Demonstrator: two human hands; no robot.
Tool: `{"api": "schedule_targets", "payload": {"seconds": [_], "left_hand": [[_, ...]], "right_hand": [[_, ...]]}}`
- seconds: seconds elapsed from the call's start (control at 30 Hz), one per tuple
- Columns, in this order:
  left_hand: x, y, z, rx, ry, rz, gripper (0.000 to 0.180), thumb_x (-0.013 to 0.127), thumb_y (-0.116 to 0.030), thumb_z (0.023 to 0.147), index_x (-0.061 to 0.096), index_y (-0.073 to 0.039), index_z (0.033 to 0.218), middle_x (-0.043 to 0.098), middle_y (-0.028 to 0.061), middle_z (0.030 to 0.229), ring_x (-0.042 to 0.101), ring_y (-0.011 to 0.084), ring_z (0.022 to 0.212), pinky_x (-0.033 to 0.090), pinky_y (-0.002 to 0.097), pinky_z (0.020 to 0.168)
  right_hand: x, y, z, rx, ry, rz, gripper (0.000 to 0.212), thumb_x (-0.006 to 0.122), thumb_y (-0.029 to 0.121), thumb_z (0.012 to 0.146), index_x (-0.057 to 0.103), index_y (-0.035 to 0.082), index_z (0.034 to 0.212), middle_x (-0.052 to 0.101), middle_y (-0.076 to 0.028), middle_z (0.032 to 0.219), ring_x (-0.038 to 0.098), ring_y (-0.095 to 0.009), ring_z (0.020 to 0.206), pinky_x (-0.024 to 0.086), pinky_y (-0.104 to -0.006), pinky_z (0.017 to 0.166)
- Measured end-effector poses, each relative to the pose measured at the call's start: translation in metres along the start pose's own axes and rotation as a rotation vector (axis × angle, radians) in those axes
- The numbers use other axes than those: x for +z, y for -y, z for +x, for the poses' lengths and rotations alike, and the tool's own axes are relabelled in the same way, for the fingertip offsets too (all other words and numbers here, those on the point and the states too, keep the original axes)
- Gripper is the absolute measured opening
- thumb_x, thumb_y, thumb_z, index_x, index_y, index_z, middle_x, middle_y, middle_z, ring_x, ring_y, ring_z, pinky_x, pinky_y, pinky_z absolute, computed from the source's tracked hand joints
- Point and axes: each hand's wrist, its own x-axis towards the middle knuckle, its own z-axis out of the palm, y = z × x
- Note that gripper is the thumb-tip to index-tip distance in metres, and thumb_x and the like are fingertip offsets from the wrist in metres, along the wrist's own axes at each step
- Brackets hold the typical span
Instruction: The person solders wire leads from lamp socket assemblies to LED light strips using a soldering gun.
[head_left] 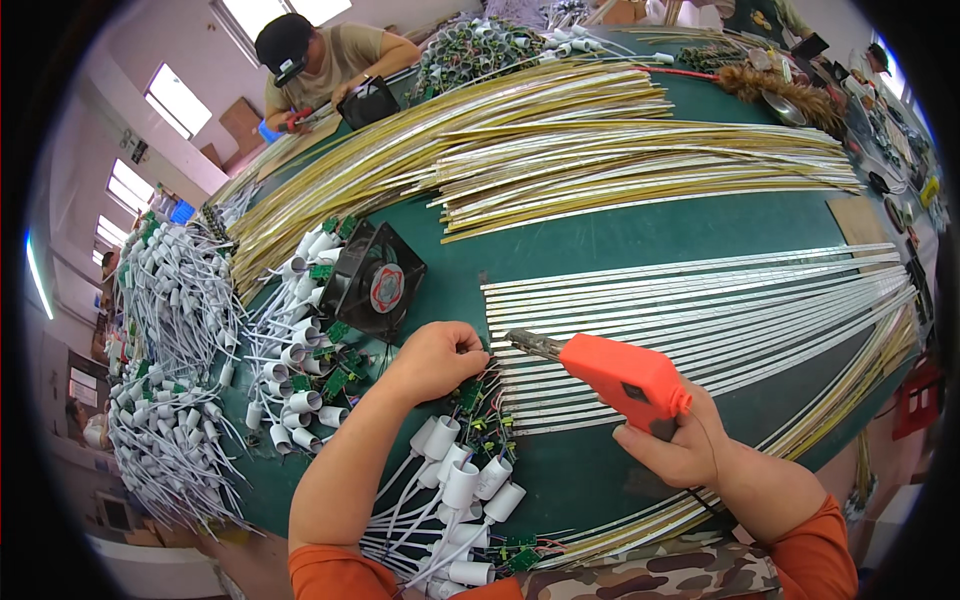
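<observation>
My right hand (680, 440) grips a red soldering gun (622, 378), its metal tip pointing left over the ends of a row of LED strips (700, 330). The strips lie side by side, fanning slightly. At their left ends my left hand (440, 362) is closed in a pinch; what its fingertips hold is hidden. Thin red and white wires (492, 385) run beside it from small green circuit boards (468, 398) to the strip ends. Below the left hand, white lamp sockets (460, 485) with white cables lie in a bunch by my forearm.
A black fan (372, 280) stands left of my left hand. Heaps of white sockets with boards (180, 290) fill the left side. Bundles of yellow-backed strips (640, 165) lie across the far green table (560, 240). A person (325, 60) works at the far left.
</observation>
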Motion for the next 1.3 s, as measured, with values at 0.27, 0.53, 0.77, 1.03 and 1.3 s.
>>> {"api": "schedule_targets", "payload": {"seconds": [0.27,0.53,0.77,1.03,1.3], "left_hand": [[0.001,-0.002,0.000,-0.005,0.011,-0.002,0.017,0.070,-0.014,0.082,0.063,0.000,0.076,0.061,0.0010,0.066,0.051,0.0085,0.064,0.043,0.0269,0.059],[0.002,-0.005,-0.001,-0.039,0.023,-0.067,0.015,0.069,-0.013,0.082,0.064,-0.001,0.075,0.060,-0.0002,0.067,0.050,0.0074,0.064,0.042,0.0256,0.059],[0.001,-0.002,0.000,-0.034,0.024,-0.061,0.015,0.069,-0.013,0.082,0.064,-0.001,0.075,0.061,0.0003,0.067,0.051,0.0072,0.064,0.042,0.0256,0.058],[-0.001,-0.006,-0.001,-0.043,0.037,-0.031,0.015,0.069,-0.013,0.082,0.064,0.000,0.078,0.062,0.0011,0.069,0.051,0.0080,0.064,0.043,0.0259,0.059],[-0.001,-0.005,-0.001,-0.015,0.034,-0.023,0.016,0.070,-0.014,0.083,0.064,0.000,0.078,0.061,0.0011,0.069,0.052,0.0084,0.065,0.043,0.0264,0.060]], "right_hand": [[-0.002,-0.001,-0.004,-0.011,-0.038,0.081,0.048,0.074,0.015,0.081,0.057,0.000,0.123,0.064,-0.010,0.089,0.061,-0.021,0.075,0.049,-0.0322,0.070],[-0.005,0.000,-0.005,-0.026,-0.035,0.056,0.048,0.074,0.014,0.081,0.056,0.001,0.124,0.063,-0.009,0.090,0.061,-0.020,0.075,0.049,-0.0317,0.070],[-0.003,-0.002,-0.003,-0.029,-0.027,0.053,0.048,0.074,0.014,0.081,0.056,0.000,0.123,0.063,-0.009,0.088,0.060,-0.020,0.073,0.049,-0.0315,0.068],[-0.001,-0.009,-0.002,-0.107,-0.070,0.040,0.048,0.074,0.015,0.080,0.057,0.001,0.122,0.063,-0.009,0.088,0.060,-0.020,0.072,0.049,-0.0319,0.067],[-0.004,0.001,-0.003,-0.015,-0.030,0.052,0.047,0.074,0.014,0.080,0.057,0.000,0.122,0.062,-0.010,0.089,0.060,-0.021,0.075,0.049,-0.0328,0.070]]}}
